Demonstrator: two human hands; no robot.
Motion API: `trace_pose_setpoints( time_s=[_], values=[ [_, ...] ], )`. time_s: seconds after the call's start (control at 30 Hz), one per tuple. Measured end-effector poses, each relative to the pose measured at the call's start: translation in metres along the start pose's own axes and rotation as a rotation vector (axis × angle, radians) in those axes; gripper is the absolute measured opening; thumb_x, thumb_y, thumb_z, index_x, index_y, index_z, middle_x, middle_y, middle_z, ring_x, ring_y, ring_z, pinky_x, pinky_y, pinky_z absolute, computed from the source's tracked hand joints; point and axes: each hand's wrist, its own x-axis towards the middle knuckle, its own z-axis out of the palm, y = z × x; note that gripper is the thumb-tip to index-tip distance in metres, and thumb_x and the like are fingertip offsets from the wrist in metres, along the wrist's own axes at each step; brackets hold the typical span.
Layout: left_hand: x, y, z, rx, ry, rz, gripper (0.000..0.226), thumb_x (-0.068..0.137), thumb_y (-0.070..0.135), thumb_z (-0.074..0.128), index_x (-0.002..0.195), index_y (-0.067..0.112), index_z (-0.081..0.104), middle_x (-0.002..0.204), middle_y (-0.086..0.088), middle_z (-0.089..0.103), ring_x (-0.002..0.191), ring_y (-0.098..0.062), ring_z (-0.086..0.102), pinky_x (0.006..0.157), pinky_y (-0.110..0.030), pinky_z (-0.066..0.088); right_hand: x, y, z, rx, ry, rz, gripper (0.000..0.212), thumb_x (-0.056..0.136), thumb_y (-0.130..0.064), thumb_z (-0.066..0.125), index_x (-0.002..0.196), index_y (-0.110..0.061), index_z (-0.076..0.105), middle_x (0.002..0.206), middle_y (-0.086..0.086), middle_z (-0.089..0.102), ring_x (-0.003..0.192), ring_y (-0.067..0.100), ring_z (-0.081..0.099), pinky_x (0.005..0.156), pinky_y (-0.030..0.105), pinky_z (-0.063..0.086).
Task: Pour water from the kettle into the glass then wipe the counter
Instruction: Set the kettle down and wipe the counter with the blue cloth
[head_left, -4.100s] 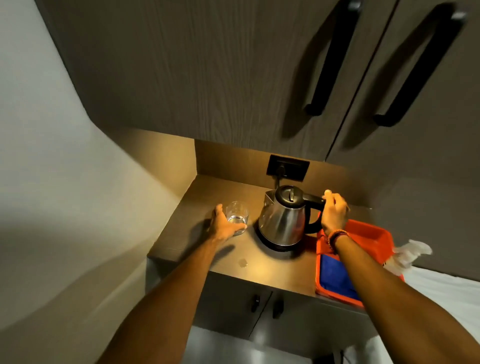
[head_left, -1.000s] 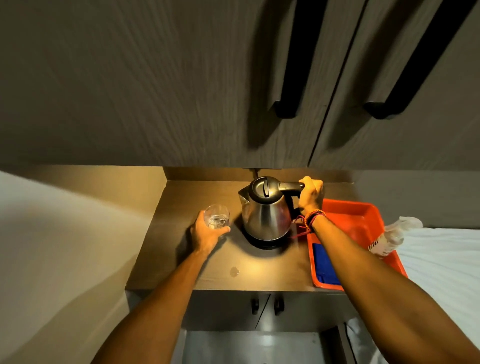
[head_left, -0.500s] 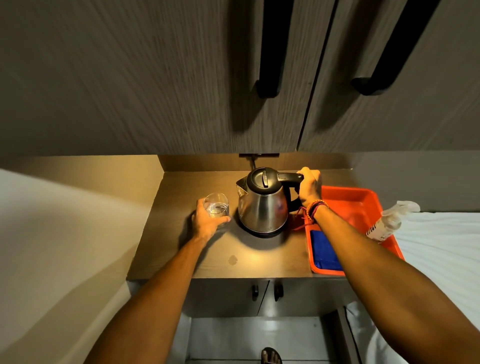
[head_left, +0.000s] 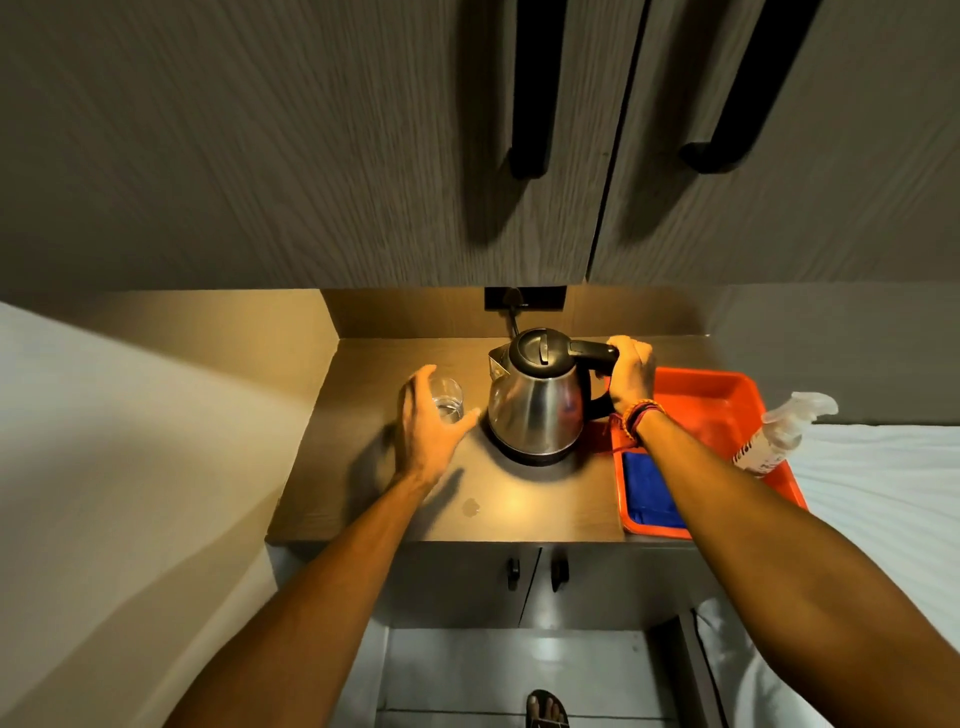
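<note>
A steel kettle (head_left: 535, 410) with a black lid stands upright on its base in the middle of the brown counter (head_left: 363, 467). My right hand (head_left: 631, 376) is closed around its black handle. A small clear glass (head_left: 449, 397) holding a little water stands on the counter just left of the kettle. My left hand (head_left: 428, 431) hovers at the glass with fingers spread, thumb toward the kettle, not gripping it. A folded blue cloth (head_left: 652, 488) lies in the near end of an orange tray (head_left: 727, 395).
A spray bottle (head_left: 779, 436) leans on the tray's right rim. A small wet spot (head_left: 471, 506) sits near the counter's front edge. Dark upper cabinets with black handles (head_left: 530, 104) hang low overhead. A wall socket (head_left: 524, 299) with the kettle's cord is behind.
My left hand has opened and let go of the glass, which now stands on the counter. The kettle has stayed on its base with my right hand on the handle.
</note>
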Motion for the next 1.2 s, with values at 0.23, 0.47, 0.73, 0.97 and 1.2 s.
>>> trace_pose_setpoints(
  time_s=[0.23, 0.47, 0.73, 0.97, 1.2],
  values=[
    [-0.049, 0.052, 0.046, 0.192, -0.109, 0.552, 0.033, 0.089, 0.032, 0.064, 0.116, 0.017, 0.056, 0.106, -0.003, 0.060, 0.097, -0.020, 0.056, 0.081, -0.038, 0.053, -0.026, 0.052, -0.047, -0.668, 0.023, 0.042, 0.033, 0.099, -0.019, 0.042, 0.114, 0.002, 0.062, 0.127, 0.026, 0.060, 0.121, 0.040, 0.054, 0.101, 0.043, 0.040],
    [-0.099, 0.083, 0.110, 0.178, -0.364, 0.549, 0.028, 0.092, 0.029, 0.062, 0.115, 0.013, 0.060, 0.106, -0.005, 0.064, 0.101, -0.028, 0.059, 0.088, -0.043, 0.049, -0.058, 0.080, -0.100, -0.886, -0.218, 0.319, 0.038, 0.089, -0.019, 0.059, 0.122, 0.001, 0.064, 0.130, 0.027, 0.060, 0.121, 0.039, 0.059, 0.096, 0.042, 0.050],
    [-0.102, 0.076, 0.121, -0.088, -0.662, 0.173, 0.075, 0.086, 0.055, 0.068, 0.144, 0.014, 0.042, 0.132, -0.003, 0.047, 0.125, -0.017, 0.045, 0.107, -0.034, 0.042, -0.068, 0.038, -0.102, -0.309, -0.015, 0.110, 0.020, 0.062, 0.006, 0.065, 0.076, -0.002, 0.078, 0.081, 0.015, 0.077, 0.072, 0.023, 0.067, 0.066, 0.034, 0.058],
    [-0.101, 0.048, 0.076, -0.871, -0.484, -0.337, 0.024, 0.091, 0.028, 0.067, 0.110, 0.015, 0.072, 0.110, -0.012, 0.076, 0.100, -0.031, 0.070, 0.087, -0.039, 0.055, -0.099, 0.013, -0.036, 0.106, -0.314, 0.147, 0.038, 0.057, 0.020, 0.061, 0.089, 0.005, 0.074, 0.076, 0.012, 0.068, 0.069, 0.017, 0.059, 0.060, 0.021, 0.051],
    [-0.095, -0.043, 0.015, 0.044, -0.221, -0.219, 0.035, 0.089, 0.049, 0.067, 0.090, 0.014, 0.069, 0.097, -0.004, 0.068, 0.088, -0.026, 0.064, 0.075, -0.038, 0.054, -0.160, 0.057, 0.047, -0.190, -0.293, 0.125, 0.036, 0.075, 0.006, 0.073, 0.110, 0.002, 0.067, 0.114, 0.018, 0.066, 0.098, 0.023, 0.061, 0.094, 0.033, 0.049]
  ],
)
